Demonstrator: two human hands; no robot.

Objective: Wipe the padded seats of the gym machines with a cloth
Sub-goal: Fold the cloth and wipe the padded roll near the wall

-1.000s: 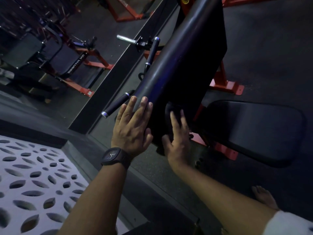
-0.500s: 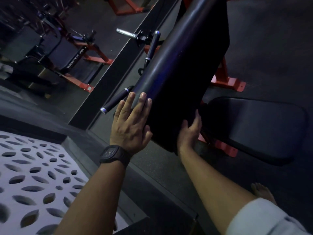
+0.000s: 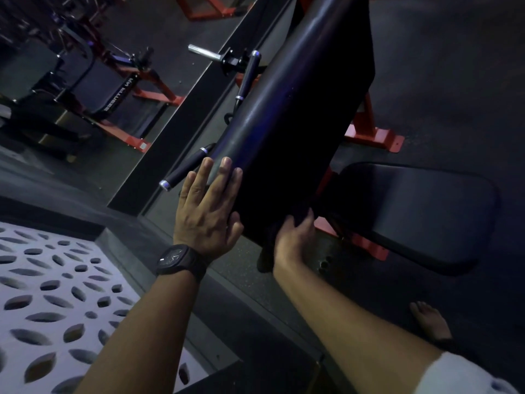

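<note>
The right hand (image 3: 295, 237), flat on the face of the pad (image 3: 298, 123) a second ago with fingers spread, is now down at the pad's bottom edge. Its fingers curl round the cloth (image 3: 266, 258), which hangs below the pad.

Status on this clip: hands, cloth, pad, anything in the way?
Left hand flat on back pad, fingers straight. Right hand grips dark cloth at pad's lower edge. Nothing seen blocking the pad.

The single head-worn camera is looking forward and down, sitting close to the upright pad (image 3: 298, 109) and facing the dark floor (image 3: 454, 81).
</note>
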